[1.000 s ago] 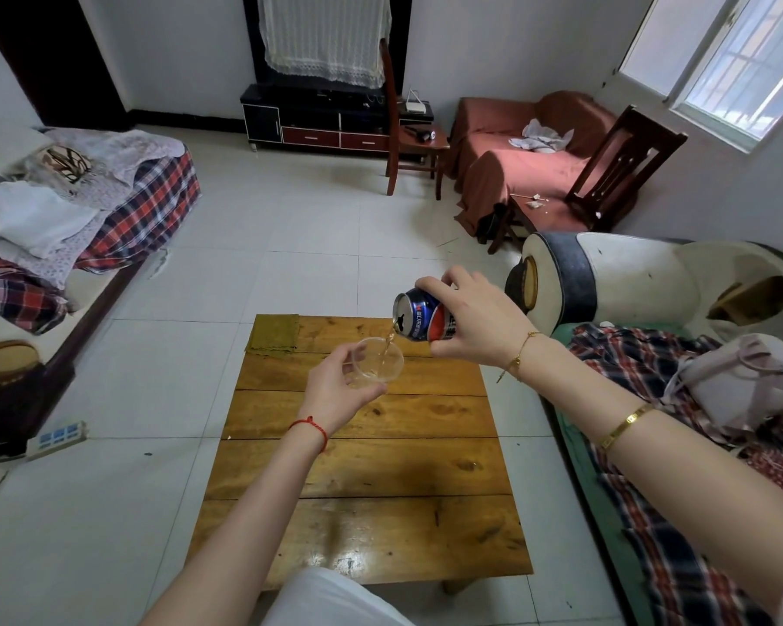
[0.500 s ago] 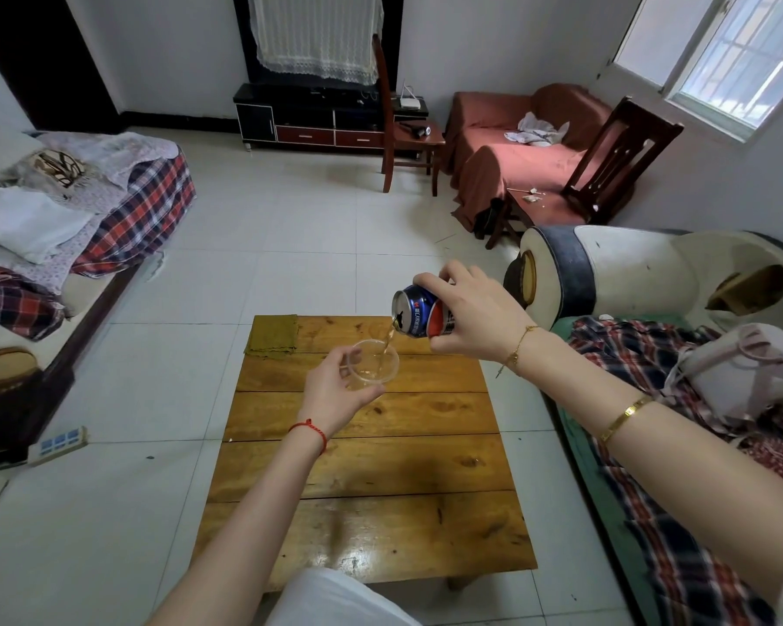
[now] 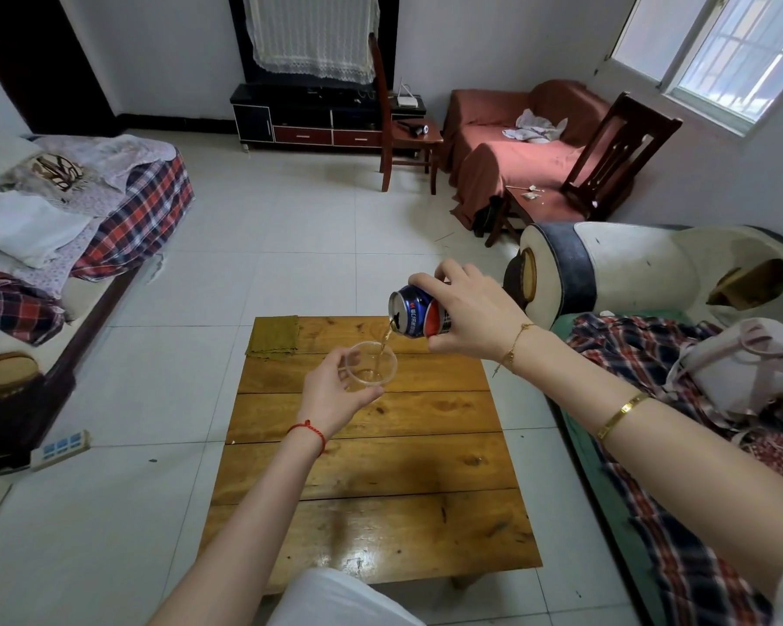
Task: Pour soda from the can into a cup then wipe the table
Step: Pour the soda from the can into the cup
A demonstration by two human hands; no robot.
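Note:
My right hand [image 3: 469, 314] grips a blue and red soda can [image 3: 417, 311], tipped on its side with the mouth pointing left. A thin amber stream runs from it into a clear plastic cup [image 3: 374, 365]. My left hand [image 3: 331, 395] holds that cup from below and left, above the far part of the low wooden table [image 3: 371, 481]. A little amber soda lies in the cup's bottom. An olive-green cloth [image 3: 273, 335] rests flat on the table's far left corner.
A sofa with a plaid cover [image 3: 679, 467] runs along the table's right side. Another sofa piled with clothes [image 3: 64, 219] stands at the left. A power strip [image 3: 62, 447] lies on the tiled floor. Wooden chairs [image 3: 403, 133] and a TV stand [image 3: 308, 119] are far back.
The can has stayed tilted over the cup and the stream keeps running. Both hands hold nearly the same place; the view has shifted only slightly.

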